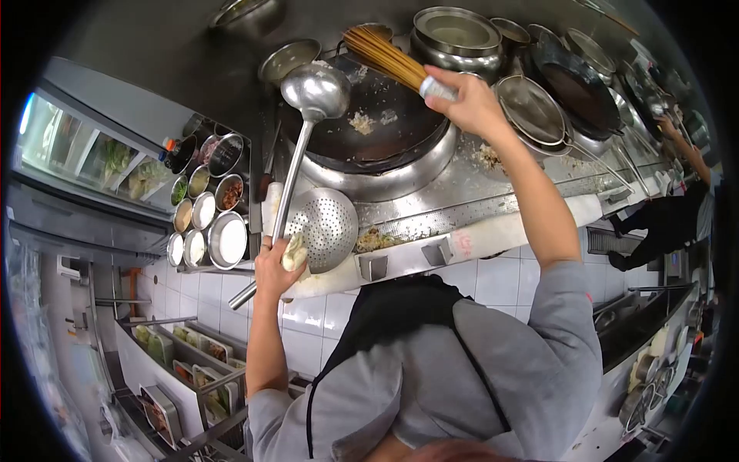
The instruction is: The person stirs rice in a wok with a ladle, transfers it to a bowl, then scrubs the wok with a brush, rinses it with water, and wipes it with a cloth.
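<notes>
My right hand (471,106) is closed around the pale-wrapped end of a bamboo wok brush (385,55). The bristles spread out over the far rim of a dark wok (408,137), which has clumps of rice stuck inside. My left hand (275,271) grips the long handle of a steel ladle (314,88), its bowl raised over the wok's left side. A crumpled pale cloth (294,252) is also at the left fingers. Right beside that hand lies a perforated skimmer (327,223); whether the hand touches its handle is hidden.
Left of the wok stand several ingredient containers, including a white-filled pan (229,239). A wire strainer (531,112) and a large steel pot (457,35) sit to the right and behind. Food scraps (375,240) lie along the counter's front. Another person's arm (687,150) is at the far right.
</notes>
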### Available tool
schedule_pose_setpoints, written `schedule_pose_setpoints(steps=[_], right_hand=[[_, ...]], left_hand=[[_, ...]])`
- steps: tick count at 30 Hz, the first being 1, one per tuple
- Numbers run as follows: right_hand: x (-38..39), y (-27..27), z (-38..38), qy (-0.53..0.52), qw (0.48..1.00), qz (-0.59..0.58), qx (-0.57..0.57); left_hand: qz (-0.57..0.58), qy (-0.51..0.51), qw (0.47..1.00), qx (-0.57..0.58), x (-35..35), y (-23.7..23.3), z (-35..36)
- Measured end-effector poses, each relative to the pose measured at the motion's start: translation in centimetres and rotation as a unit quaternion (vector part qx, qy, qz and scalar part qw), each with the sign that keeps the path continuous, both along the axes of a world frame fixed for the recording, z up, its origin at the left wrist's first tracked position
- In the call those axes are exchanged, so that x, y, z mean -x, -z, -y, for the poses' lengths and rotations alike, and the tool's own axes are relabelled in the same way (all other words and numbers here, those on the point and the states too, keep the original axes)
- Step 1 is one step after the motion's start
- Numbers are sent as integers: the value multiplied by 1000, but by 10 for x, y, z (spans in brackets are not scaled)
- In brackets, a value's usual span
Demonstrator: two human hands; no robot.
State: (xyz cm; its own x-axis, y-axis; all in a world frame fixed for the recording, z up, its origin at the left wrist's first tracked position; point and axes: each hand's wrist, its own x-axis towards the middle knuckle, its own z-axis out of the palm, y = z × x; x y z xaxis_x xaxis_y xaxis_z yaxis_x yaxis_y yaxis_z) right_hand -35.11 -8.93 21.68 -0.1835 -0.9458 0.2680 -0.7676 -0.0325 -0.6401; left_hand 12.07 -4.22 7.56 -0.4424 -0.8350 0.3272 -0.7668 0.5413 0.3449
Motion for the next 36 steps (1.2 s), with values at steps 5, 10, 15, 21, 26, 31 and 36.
schedule_pose_setpoints(steps=[5,10,15,21,26,31,36], right_hand=[[-25,-3,5,-105,993,18,59],[13,-6,44,-68,998,-15,1],[5,-35,46,-116,991,-65,-11],[34,-48,68,-148,989,-14,-19],[15,-63,76,-41,957,-254,-132],[22,-37,58,-208,971,108,-43],[21,-49,32,-89,995,10,-30]], left_hand=[[-16,14,999,29,5,2,8],[21,30,998,59,-1,10,5],[71,1,994,85,-11,13,11],[141,-16,986,84,-25,14,16],[195,-8,976,92,-28,1,15],[141,-3,984,110,-29,9,17],[99,10,990,100,-24,14,14]])
